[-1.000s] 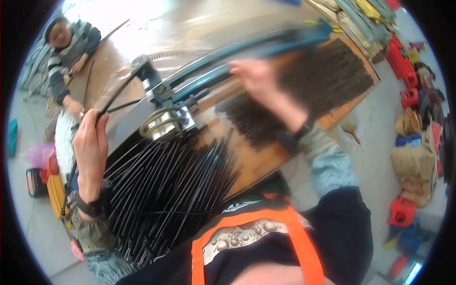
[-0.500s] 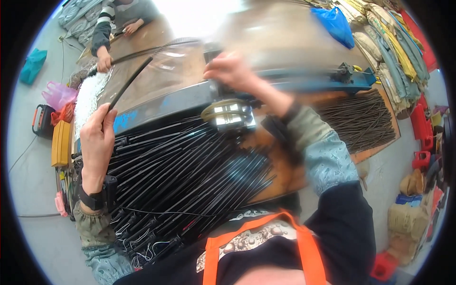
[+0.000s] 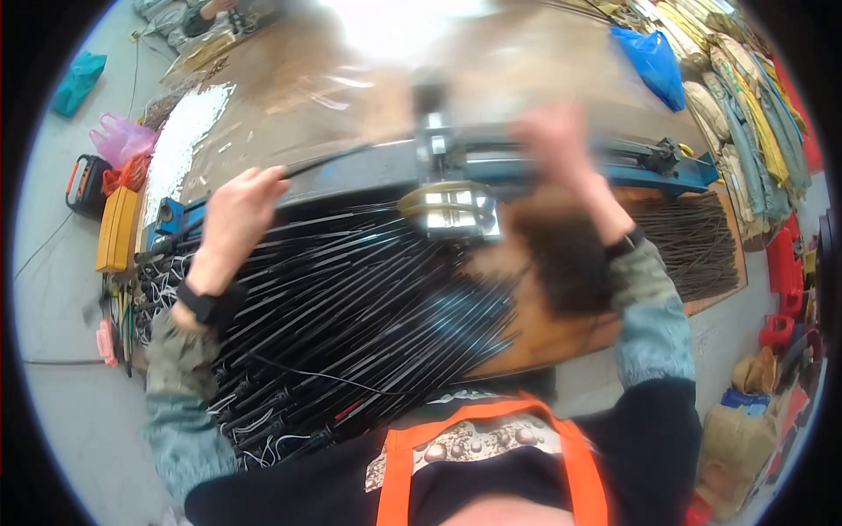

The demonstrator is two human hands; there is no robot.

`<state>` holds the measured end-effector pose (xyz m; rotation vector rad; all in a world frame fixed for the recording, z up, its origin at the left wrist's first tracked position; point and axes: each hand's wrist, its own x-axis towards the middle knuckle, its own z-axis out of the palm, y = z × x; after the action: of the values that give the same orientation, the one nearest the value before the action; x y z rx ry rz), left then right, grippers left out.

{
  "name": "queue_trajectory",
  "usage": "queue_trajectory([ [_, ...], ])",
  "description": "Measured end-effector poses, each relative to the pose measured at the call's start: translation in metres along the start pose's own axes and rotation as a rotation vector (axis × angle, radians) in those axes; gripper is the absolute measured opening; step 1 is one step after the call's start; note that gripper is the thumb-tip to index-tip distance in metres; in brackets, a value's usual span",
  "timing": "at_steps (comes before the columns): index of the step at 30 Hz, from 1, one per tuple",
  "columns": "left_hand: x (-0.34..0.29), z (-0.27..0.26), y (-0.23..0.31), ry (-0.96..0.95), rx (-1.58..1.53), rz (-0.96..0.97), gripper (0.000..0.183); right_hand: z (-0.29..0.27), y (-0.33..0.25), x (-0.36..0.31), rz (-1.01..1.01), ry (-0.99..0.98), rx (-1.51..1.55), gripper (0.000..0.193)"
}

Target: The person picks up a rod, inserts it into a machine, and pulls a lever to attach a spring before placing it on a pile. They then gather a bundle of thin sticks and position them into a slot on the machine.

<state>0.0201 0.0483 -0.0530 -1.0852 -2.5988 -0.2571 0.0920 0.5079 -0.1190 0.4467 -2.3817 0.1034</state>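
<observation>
My left hand (image 3: 241, 219) is closed around a thin black rod (image 3: 326, 161), which points right along the grey metal bar (image 3: 386, 175). My right hand (image 3: 554, 145) hovers over the right part of the blue rail (image 3: 504, 174); motion smears its fingers, so what they hold is unclear. Between the hands, a metal fixture (image 3: 431, 140) stands on the bar. In front of it sits a shiny metal block (image 3: 456, 217) with a yellowish loop around it. Many long black rods (image 3: 351, 280) lie fanned out below, several with white cords at their near ends.
A heap of brown rods (image 3: 688, 245) lies on the right of the table. White pieces (image 3: 189, 136) are piled far left, near a yellow box (image 3: 117, 230). A blue bag (image 3: 651, 66) rests far right. A blurred dark thing (image 3: 566, 254) is below my right hand.
My right hand has swung right, away from the metal fixture. The rod in my left hand has tipped from steep to nearly level. The co-worker's near hand has left the far-left table area.
</observation>
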Motion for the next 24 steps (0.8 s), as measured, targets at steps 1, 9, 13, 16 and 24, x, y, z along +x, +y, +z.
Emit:
queue_trajectory([
  [1, 0.009, 0.007, 0.012, -0.028, 0.010, 0.009, 0.015, -0.014, 0.005, -0.011, 0.018, -0.005, -0.042, 0.007],
  [9, 0.085, 0.080, 0.076, -0.038, -0.287, 0.154, 0.018, -0.050, 0.022, -0.044, 0.177, -0.019, 0.017, 0.011],
  [13, 0.085, 0.066, 0.075, -0.102, -0.237, 0.121, 0.019, -0.044, 0.025, -0.045, 0.202, 0.007, 0.065, 0.016],
  [16, 0.089, 0.075, 0.079, -0.023, -0.296, 0.071, 0.020, -0.039, 0.030, -0.045, 0.217, 0.017, 0.087, 0.015],
  [24, 0.081, 0.094, 0.078, 0.177, -0.434, 0.020, 0.020, -0.034, 0.029, -0.050, 0.256, -0.001, 0.081, 0.011],
])
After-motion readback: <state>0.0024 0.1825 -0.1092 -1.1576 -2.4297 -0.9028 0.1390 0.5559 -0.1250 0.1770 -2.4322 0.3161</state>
